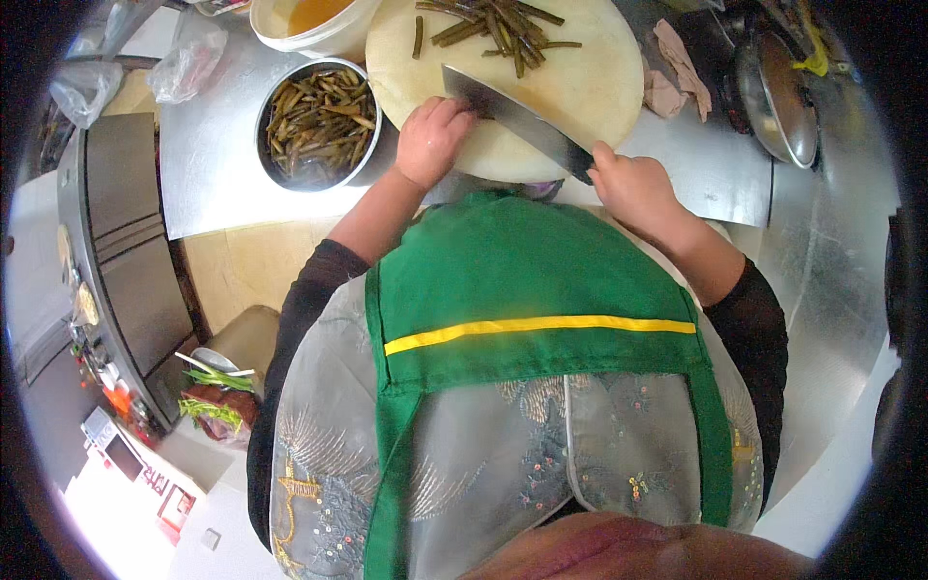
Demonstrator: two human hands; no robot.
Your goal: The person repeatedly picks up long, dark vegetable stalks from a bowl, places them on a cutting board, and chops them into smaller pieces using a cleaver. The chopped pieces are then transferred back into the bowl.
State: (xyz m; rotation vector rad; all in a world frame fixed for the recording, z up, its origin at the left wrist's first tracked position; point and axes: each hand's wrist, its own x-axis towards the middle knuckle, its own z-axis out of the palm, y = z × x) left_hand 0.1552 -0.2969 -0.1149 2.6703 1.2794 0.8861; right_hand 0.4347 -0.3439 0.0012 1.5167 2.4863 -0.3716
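A round pale chopping board [598,80] lies before me on the counter. My right hand [634,185] is shut around the dark handle of a broad-bladed kitchen knife [525,123], whose blade slants across the board towards the upper left. Close to the blade's far end, my left hand [435,138] rests at the board's near left edge with fingers curled; whatever lies beneath them is hidden. Beyond the knife is a loose heap of dark brown-green vegetable stalks [507,29]. Left of the board, a round metal pot [375,141] holds many short brown-green stalk pieces [319,119].
Behind the pot stands a white tub [319,47] with orange-brown liquid. A crumpled cloth [681,72] and a metal wok or pan [779,101] are on the right. Clear plastic bags [188,61] lie at far left. Leafy greens [217,377] sit lower left.
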